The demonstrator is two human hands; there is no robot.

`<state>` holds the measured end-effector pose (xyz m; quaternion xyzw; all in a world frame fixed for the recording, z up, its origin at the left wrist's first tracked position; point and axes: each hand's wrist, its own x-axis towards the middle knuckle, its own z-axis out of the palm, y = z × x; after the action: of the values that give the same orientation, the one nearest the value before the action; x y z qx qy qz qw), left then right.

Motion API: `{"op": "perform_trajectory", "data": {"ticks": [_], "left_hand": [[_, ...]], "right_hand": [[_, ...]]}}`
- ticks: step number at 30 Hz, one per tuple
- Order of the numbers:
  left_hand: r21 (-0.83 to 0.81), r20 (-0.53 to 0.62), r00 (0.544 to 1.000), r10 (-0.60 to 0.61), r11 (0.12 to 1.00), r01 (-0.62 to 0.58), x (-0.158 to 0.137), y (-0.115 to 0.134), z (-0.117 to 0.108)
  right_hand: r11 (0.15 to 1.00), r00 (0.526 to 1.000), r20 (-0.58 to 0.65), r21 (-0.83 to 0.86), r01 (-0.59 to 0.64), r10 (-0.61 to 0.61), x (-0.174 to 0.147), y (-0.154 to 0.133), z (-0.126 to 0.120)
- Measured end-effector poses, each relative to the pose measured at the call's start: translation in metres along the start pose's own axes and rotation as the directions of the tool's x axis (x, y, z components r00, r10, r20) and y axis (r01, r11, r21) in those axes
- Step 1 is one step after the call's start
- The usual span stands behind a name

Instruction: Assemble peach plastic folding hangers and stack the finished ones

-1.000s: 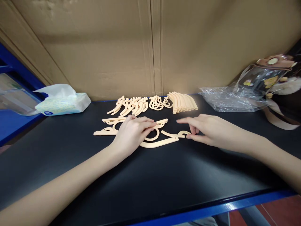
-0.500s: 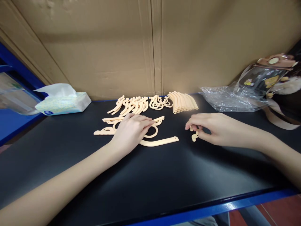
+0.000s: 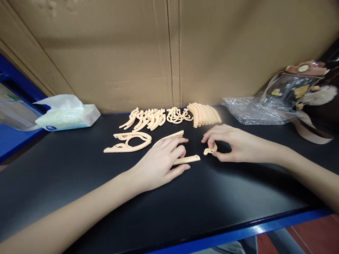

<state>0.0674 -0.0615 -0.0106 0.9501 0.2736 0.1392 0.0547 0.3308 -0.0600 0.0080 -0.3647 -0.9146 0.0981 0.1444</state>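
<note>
While the right hand [image 3: 237,143] pinches a hooked piece [image 3: 209,151], best held lightly to keep it steady, the left hand [image 3: 161,160], at its nine o'clock, spreads over a pale strip [image 3: 191,159], grip unclear; curved strips [image 3: 205,114] lie at twelve o'clock.

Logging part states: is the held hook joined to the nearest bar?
Apart: the right hand holds the hook, black tabletop showing between it and the bar.

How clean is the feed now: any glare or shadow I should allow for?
Head view: bright glints on the crumpled clear plastic bag and the glossy blue table edge; head view: a soft dark shadow on the smooth black tabletop below the bare right hand.
</note>
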Motion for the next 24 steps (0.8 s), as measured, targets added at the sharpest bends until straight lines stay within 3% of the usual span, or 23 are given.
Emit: {"op": "perform_trajectory", "data": {"ticks": [6, 11, 17, 24], "left_hand": [[-0.066, 0.025, 0.999, -0.028, 0.997, 0.029, 0.0, -0.002, 0.002], [-0.113, -0.009, 0.997, -0.071, 0.991, 0.069, 0.001, 0.001, 0.001], [-0.209, -0.031, 0.993, -0.116, 0.972, 0.107, 0.002, 0.002, 0.0], [-0.225, -0.023, 0.992, -0.123, 0.968, 0.114, 0.002, 0.001, 0.001]], "right_hand": [[0.994, 0.997, 0.001, 0.081, -0.075, 0.075, 0.002, -0.009, 0.001], [0.988, 0.989, 0.032, 0.05, -0.144, 0.143, 0.003, -0.016, 0.005], [0.987, 0.977, 0.146, 0.019, -0.162, 0.157, 0.006, -0.024, 0.009], [0.984, 0.977, 0.17, 0.095, -0.149, 0.132, 0.008, -0.025, 0.011]]}}
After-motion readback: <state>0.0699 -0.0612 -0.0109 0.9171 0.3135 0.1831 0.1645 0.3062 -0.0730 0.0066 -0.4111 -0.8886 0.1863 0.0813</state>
